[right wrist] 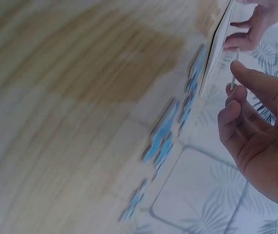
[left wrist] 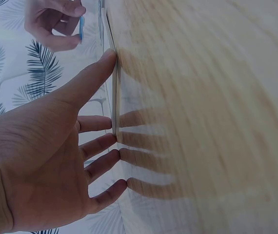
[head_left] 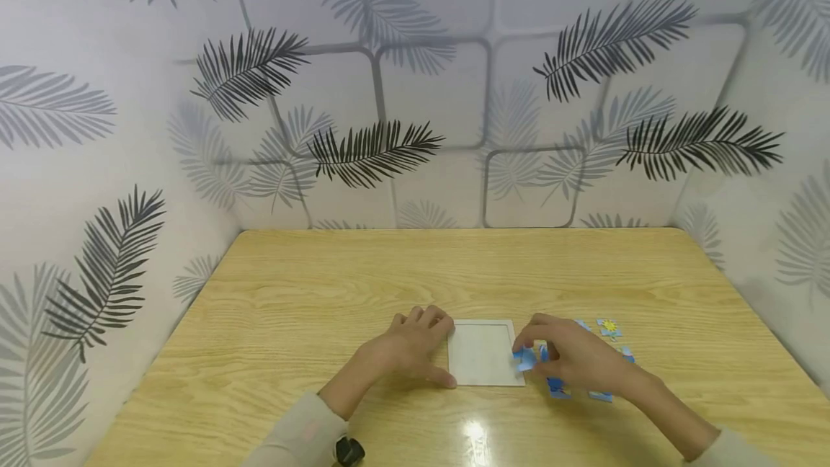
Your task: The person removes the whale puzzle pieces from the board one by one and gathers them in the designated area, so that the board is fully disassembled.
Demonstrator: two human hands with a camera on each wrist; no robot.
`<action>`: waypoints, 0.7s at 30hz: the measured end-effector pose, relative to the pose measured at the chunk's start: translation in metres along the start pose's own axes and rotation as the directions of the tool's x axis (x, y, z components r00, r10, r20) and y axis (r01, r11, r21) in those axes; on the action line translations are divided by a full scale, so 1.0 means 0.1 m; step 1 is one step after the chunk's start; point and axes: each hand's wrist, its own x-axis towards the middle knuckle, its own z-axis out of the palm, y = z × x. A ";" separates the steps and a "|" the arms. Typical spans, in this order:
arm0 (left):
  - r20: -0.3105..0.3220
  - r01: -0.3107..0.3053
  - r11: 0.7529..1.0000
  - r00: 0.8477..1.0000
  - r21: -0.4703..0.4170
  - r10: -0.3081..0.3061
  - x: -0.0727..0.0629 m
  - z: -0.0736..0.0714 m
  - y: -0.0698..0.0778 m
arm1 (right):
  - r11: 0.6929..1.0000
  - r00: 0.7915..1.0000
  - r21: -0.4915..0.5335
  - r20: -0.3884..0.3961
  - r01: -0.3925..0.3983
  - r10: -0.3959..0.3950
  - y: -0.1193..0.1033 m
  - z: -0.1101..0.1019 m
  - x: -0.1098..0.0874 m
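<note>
A flat white puzzle frame (head_left: 481, 353) lies on the table. My left hand (head_left: 415, 348) rests at its left edge, thumb and fingers spread and touching the frame and tabletop; in the left wrist view the same hand (left wrist: 46, 151) shows its fingers fairly straight. My right hand (head_left: 577, 355) pinches a light-blue puzzle piece (head_left: 526, 359) above the frame's right edge. Seen edge-on in the right wrist view, the puzzle piece (right wrist: 235, 69) sits between thumb and fingertips of the right hand (right wrist: 261, 117).
Several blue puzzle pieces (right wrist: 163, 129) lie loose on the table right of the frame, some partly hidden under my right hand. One puzzle piece (head_left: 609, 326) bears a yellow flower. The wooden table (head_left: 292, 287) meets a leaf-patterned backdrop (head_left: 421, 92) behind.
</note>
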 end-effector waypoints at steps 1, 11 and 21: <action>-0.001 0.000 1.000 1.000 0.004 0.000 0.00 0.00 0.00 | 1.000 1.000 -0.002 -0.013 0.020 -0.020 0.03 -0.03 -0.04; -0.009 -0.009 1.000 1.000 -0.013 0.009 -0.02 0.01 -0.01 | 0.996 0.994 -0.083 -0.103 0.018 -0.026 0.28 -0.23 -0.49; -0.004 0.000 1.000 1.000 -0.015 0.000 -0.02 0.00 0.01 | 0.990 0.985 -0.140 -0.167 0.016 -0.040 0.51 -0.33 -0.95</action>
